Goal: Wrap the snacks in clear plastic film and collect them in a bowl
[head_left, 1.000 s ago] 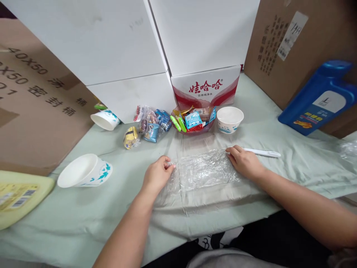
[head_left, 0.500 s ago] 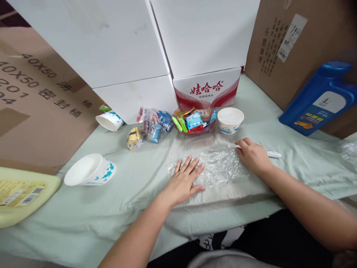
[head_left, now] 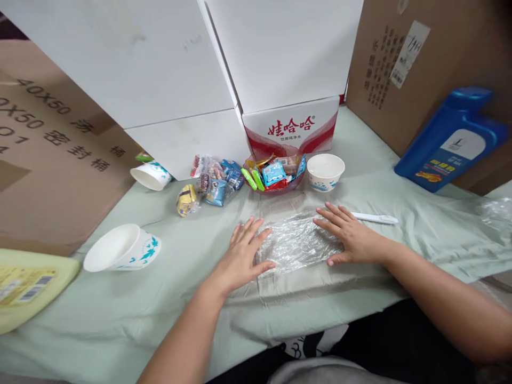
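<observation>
A crinkled clear plastic bag [head_left: 298,242] lies flattened on the pale green cloth [head_left: 192,298] in front of me. My left hand [head_left: 244,253] rests at the bag's left end, palm down with the fingers spread. Over its right end is my right hand [head_left: 350,234], also spread and holding nothing; whether its fingertips press on the plastic I cannot tell. Just beyond the right hand lies a white plastic handle-like strip [head_left: 376,217], its left end hidden behind the fingers.
A pink clear bowl of wrapped snacks [head_left: 276,178] and an upright paper bowl [head_left: 326,172] stand behind the bag. Loose snack packets [head_left: 218,181] lie left of them. Tipped paper bowls [head_left: 150,250], a blue bottle [head_left: 444,144], a yellow-green bottle [head_left: 36,288] and boxes [head_left: 292,128] surround the area.
My right hand has shifted toward me and slightly left, its fingers spreading and uncovering more of the white strip. The left hand has slid to the bag's left edge. The view has shifted slightly.
</observation>
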Available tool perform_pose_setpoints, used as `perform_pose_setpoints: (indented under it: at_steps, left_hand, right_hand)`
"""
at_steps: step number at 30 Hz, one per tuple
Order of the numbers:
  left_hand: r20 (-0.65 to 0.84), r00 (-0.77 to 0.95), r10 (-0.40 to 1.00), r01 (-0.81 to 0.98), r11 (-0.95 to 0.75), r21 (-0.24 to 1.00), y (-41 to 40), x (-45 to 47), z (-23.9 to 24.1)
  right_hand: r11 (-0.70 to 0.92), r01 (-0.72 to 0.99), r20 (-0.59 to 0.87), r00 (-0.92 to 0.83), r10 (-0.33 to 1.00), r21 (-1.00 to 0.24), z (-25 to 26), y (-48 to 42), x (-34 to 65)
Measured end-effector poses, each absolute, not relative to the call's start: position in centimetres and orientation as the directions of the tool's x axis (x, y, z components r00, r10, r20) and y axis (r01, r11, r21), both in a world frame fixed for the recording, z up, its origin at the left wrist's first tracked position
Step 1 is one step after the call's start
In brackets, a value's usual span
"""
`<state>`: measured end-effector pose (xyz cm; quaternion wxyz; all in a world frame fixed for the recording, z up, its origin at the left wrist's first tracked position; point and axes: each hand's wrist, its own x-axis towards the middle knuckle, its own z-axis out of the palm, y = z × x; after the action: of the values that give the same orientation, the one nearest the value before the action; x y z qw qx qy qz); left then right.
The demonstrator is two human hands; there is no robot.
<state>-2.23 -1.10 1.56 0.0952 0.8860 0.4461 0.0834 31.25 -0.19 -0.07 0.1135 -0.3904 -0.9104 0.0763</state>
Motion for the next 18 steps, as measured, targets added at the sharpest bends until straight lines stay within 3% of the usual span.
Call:
perform_pose_setpoints:
  at_steps: [3,7,13,18]
  left_hand:
    - [0.067,0.613,0.787,0.731,-0.597,0.330,-2.0,-2.2,3.3]
    - [-0.152,0.622,0.768,0.755,-0.537,0.377,-2.9,-2.0,4.2]
    - [-0.135,0.643,0.754,0.724,-0.541,0.428,-2.3,-3.3,4.2]
    - [-0.110,0.573,0.812,0.695,-0.410,0.590,-1.9,-4.6,4.7]
  right_hand:
    - [0.755,0.562,0.150,-0.759,0.633,-0.338,1.7,-0.6,31.7]
    - [0.749,0.502,0.099,-0.799,0.593,-0.432,2.7,-0.4,32.0]
    - [0.703,0.519,0.099,-0.766,0.635,-0.486,3.2,-0.1,33.2]
    - [0.535,0.610,0.020,-0.648,0.761,-0.584,3.7,-0.6,33.5]
